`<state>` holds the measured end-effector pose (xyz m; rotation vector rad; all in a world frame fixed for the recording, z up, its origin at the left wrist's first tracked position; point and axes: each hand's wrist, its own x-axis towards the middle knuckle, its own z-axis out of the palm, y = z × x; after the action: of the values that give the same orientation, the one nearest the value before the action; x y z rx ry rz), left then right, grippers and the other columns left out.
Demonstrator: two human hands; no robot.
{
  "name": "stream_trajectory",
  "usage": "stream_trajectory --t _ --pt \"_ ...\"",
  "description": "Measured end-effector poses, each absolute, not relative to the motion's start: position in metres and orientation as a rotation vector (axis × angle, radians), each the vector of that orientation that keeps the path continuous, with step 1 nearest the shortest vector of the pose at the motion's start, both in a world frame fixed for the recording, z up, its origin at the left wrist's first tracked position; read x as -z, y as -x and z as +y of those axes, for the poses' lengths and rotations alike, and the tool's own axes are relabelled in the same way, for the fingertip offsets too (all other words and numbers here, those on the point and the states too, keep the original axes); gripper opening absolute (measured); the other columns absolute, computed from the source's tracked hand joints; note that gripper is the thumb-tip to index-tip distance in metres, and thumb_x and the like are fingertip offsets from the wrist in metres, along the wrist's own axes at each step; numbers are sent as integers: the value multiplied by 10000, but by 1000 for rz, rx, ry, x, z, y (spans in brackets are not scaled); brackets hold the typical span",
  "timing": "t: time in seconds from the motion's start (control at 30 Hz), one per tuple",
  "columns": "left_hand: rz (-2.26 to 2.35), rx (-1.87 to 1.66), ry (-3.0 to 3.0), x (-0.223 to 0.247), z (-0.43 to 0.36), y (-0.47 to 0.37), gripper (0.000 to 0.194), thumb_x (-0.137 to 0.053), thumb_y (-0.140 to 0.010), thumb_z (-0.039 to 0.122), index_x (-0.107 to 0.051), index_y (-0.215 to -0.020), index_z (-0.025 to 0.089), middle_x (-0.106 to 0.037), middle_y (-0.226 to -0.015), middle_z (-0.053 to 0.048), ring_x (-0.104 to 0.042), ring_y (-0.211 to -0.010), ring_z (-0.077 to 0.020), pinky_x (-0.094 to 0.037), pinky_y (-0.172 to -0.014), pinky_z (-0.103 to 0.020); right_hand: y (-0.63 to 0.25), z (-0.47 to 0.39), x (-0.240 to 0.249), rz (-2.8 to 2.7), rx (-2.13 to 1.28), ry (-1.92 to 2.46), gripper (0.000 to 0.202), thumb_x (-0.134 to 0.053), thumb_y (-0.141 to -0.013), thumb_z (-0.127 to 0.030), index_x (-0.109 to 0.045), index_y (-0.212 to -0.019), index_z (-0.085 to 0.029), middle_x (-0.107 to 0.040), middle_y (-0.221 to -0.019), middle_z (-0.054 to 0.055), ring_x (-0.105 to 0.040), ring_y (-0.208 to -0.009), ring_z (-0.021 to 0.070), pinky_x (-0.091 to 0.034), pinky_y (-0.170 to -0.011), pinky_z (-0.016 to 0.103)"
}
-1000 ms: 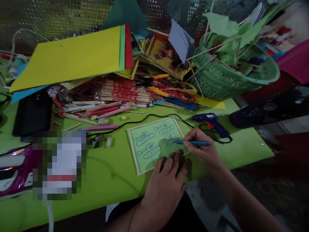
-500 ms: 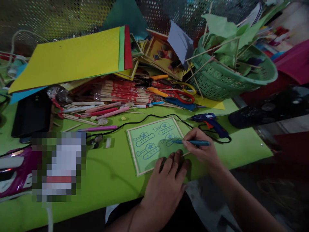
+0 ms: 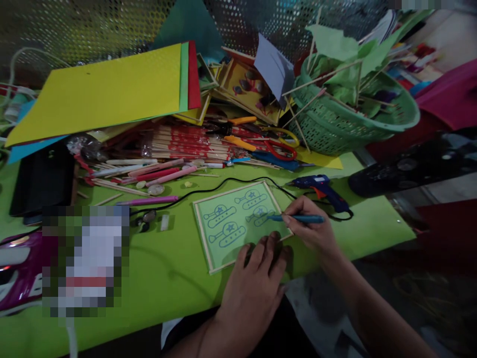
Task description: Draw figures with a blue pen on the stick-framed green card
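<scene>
A green card (image 3: 231,258) edged with thin wooden sticks lies on the green table, bearing several tank-like drawings with stars. My right hand (image 3: 311,223) pinches a blue pen (image 3: 303,219), whose tip touches the card at the lower right drawing. Flat over the card's near edge rests my left hand (image 3: 257,283), fingers spread and holding nothing. Behind the card's right corner is a blue glue gun (image 3: 328,191) with an orange trigger.
A green basket (image 3: 335,124) with leaves and sticks stands at the back right. Yellow sheets (image 3: 104,89), pens, bundled sticks and scissors (image 3: 281,149) fill the back. A black cable (image 3: 231,179) runs behind the card.
The whole view has shifted slightly, with the table's things now a little further left. Both hands keep nearly the same places, the pen still at the same drawing.
</scene>
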<state>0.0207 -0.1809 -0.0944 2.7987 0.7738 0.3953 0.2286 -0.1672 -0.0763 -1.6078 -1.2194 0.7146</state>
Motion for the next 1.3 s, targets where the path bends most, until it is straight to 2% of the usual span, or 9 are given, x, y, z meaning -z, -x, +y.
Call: stream_trajectory --t 0.4,0.63,0.8,1.13,1.3 --pt "781 -395 -2802 93 -181 -22 603 -610 -981 476 -484 -1522 243 -469 -1609 -65 -450 -1399 -246 -443 -1084 -432 -229 -167 76 -1253 -679 1654 165 -717 -788 -273 -564 -745 -228 -548 -619 -35 -449 -511 121 -340 -469 246" --pt "780 -383 -2807 94 -181 -21 657 -640 -958 492 -462 -1539 243 -453 -1620 -62 -429 -1414 -248 -433 -1099 -440 -229 -167 77 -1252 -686 1646 173 -724 -802 -280 -566 -756 -229 -537 -614 -40 -440 -516 123 -345 -480 252" --pt "782 -384 -2803 95 -181 -21 648 -634 -962 491 -463 -1537 246 -436 -1632 -64 -423 -1420 -248 -434 -1097 -436 -231 -168 77 -1201 -643 1652 195 -733 -804 -315 -562 -769 -227 -557 -646 -25 -472 -559 136 -374 -506 261" --pt "775 -402 -2784 90 -179 -21 624 -638 -964 461 -475 -1526 242 -465 -1611 -67 -451 -1403 -249 -450 -1088 -441 -232 -167 78 -1192 -604 1673 220 -740 -813 -342 -556 -754 -238 -513 -629 -35 -445 -554 138 -363 -493 260" --pt "775 -378 -2778 94 -180 -21 653 -635 -965 476 -446 -1546 246 -435 -1632 -72 -443 -1415 -251 -442 -1097 -450 -235 -168 82 -1240 -556 1696 194 -726 -819 -314 -563 -752 -234 -528 -649 -30 -455 -577 140 -368 -528 265"
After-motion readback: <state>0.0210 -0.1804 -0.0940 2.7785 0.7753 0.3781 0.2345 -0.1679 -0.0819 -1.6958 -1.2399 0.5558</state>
